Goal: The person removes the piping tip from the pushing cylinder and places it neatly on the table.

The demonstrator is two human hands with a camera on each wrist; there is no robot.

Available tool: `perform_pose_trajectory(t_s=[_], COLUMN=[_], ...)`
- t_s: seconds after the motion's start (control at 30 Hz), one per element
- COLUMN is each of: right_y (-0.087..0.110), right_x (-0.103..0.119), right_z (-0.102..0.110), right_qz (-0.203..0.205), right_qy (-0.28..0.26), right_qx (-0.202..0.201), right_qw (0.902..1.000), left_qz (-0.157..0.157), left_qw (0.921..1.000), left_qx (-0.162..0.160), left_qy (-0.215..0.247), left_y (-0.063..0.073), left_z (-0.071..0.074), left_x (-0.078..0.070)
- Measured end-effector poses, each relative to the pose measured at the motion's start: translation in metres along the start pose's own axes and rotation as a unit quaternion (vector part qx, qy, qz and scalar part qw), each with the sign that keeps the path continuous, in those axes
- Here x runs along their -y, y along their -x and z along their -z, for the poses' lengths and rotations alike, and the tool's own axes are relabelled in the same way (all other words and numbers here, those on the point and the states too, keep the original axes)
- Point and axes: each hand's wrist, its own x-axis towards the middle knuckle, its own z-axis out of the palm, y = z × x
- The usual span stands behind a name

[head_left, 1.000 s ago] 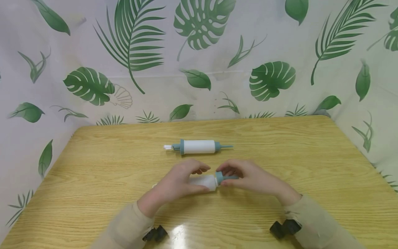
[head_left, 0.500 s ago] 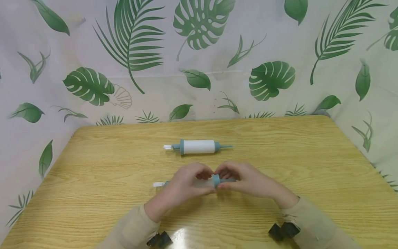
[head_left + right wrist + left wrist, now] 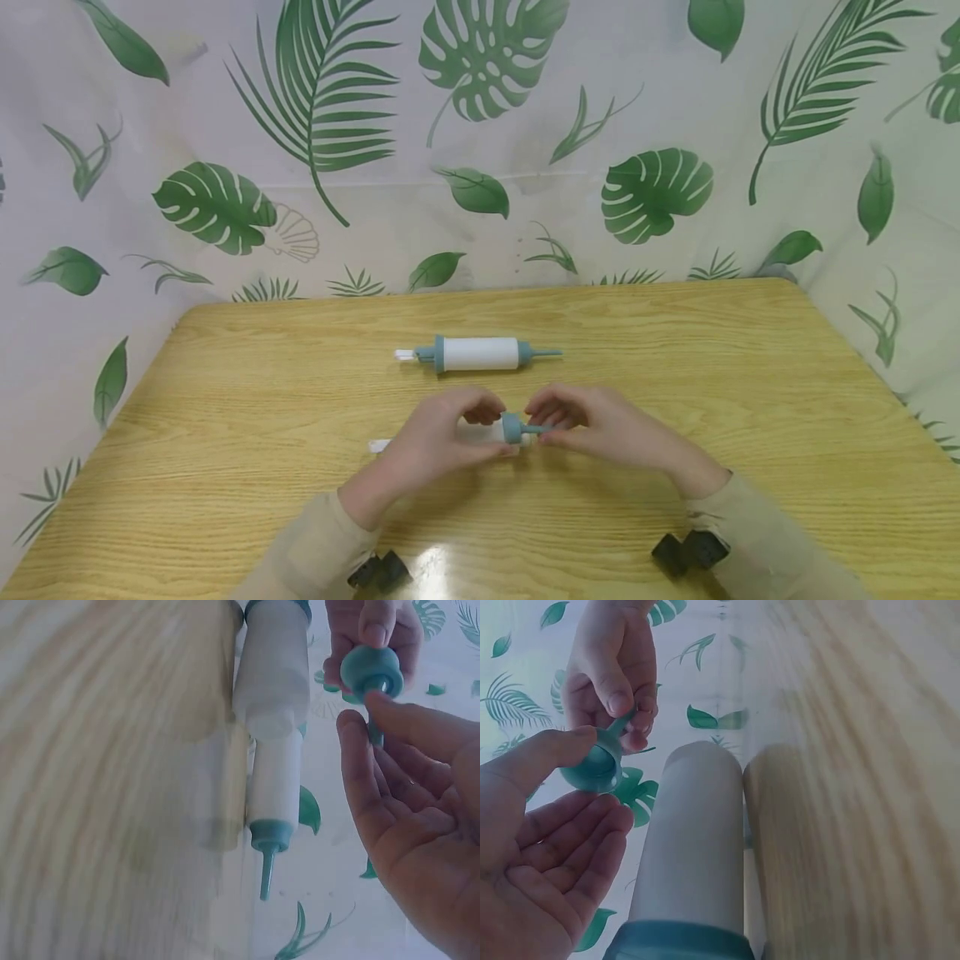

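A teal nozzle cap (image 3: pixel 512 427) with a thin spout is held off the end of a white syringe-like tube (image 3: pixel 480 432). My left hand (image 3: pixel 438 437) pinches the wide cup of the nozzle between thumb and fingers, as the left wrist view shows. The thumb and fingers of my right hand (image 3: pixel 600 425) pinch its thin spout (image 3: pixel 376 736). Below the hands, the white tube (image 3: pixel 690 847) lies on the table with its narrow neck (image 3: pixel 271 724) bare. A teal collar (image 3: pixel 679 941) rings its other end, and its white handle (image 3: pixel 379 446) sticks out left of my left hand.
A second white and teal syringe-like tube (image 3: pixel 480 354) lies farther back on the wooden table (image 3: pixel 225 400), its nozzle fitted and pointing right. Leaf-printed cloth (image 3: pixel 540 200) hangs behind the table and at both sides.
The nozzle has come off the tube's neck and shifted slightly left. My left hand has moved from the tube to the nozzle's cup, while my right fingers have slid outward along the spout.
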Motion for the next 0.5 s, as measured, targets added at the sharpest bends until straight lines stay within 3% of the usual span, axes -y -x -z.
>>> perform_pose_trajectory(t_s=[0.5], right_y=[0.0013], right_x=[-0.0005], right_z=[0.004], right_qz=[0.011], right_qy=[-0.005], right_qx=[-0.018], right_qw=[0.9998], left_qz=[-0.019], left_qw=[0.9993], left_qx=[-0.027], left_qy=[0.017], left_y=[-0.0009], left_z=[0.0015], left_x=[0.0059])
